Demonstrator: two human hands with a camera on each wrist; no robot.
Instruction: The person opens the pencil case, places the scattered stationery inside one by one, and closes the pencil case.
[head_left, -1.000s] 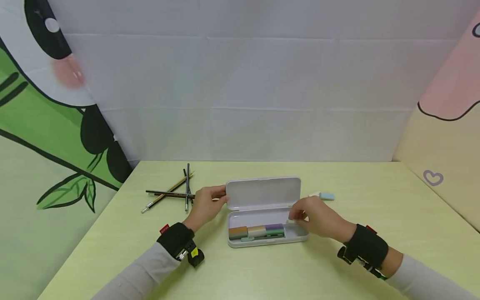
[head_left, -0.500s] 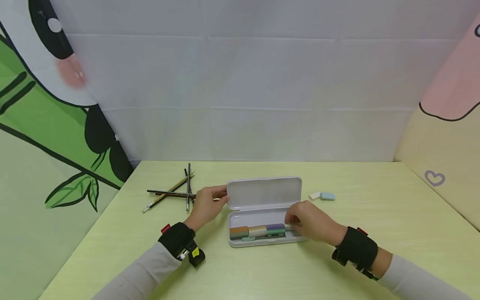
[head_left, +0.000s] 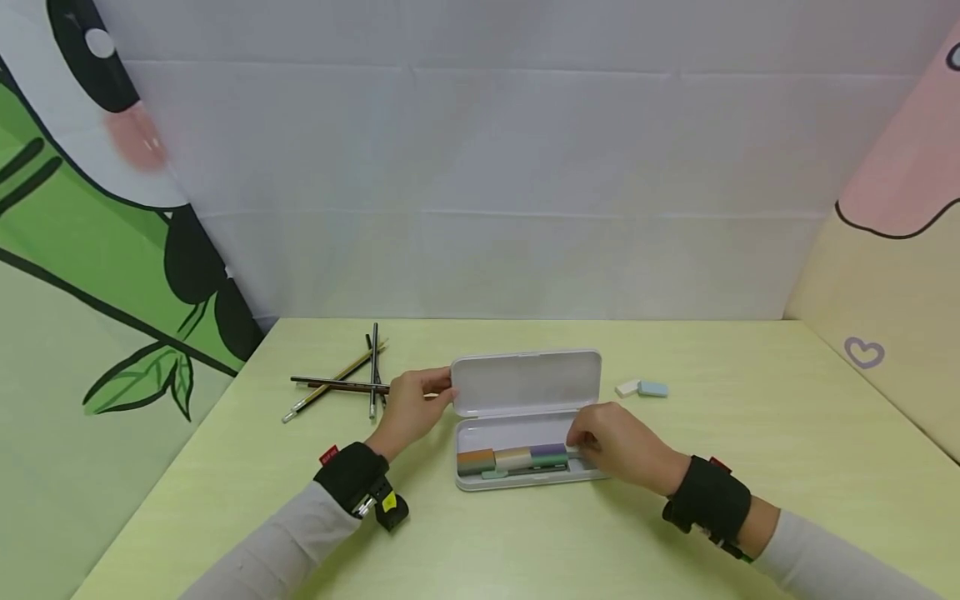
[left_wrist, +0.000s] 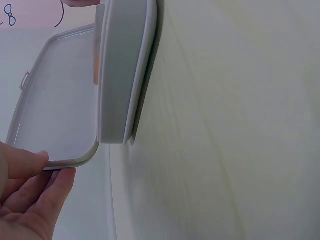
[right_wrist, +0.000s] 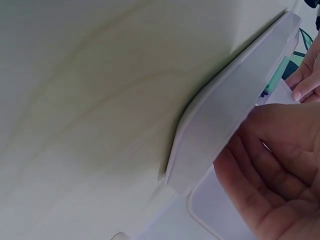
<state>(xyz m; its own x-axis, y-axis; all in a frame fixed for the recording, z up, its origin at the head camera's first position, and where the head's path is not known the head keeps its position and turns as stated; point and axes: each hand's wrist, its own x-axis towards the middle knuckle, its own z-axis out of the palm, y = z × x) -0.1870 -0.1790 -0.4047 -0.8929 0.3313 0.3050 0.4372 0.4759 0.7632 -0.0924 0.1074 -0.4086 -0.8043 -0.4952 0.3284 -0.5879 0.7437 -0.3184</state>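
A white pencil case (head_left: 487, 432) lies with its lid (head_left: 527, 383) raised. My left hand (head_left: 411, 410) pinches the lid's left edge between thumb and fingers, as the left wrist view also shows at the lid corner (left_wrist: 75, 161). Inside the case sit a row of coloured block-like pieces (head_left: 512, 458), in orange, cream, purple and green, and a slim pale-green and dark item (head_left: 495, 474). My right hand (head_left: 626, 443) reaches over the right end of the case with bent fingers. Its fingertips are hidden behind the case wall (right_wrist: 225, 105) in the right wrist view; whether they hold anything I cannot tell.
Behind the right hand, a white eraser (head_left: 627, 388) and a blue one (head_left: 652, 389) lie on the light yellow table (head_left: 480, 550). Several pencils (head_left: 341, 383) are crossed in a pile left of the case. A pale cloth backdrop (head_left: 480, 167) rises beyond the table's far edge.
My right hand has moved slightly left and deeper into the case; the small whitish piece at its fingertips is now mostly hidden. My left hand stays on the lid.
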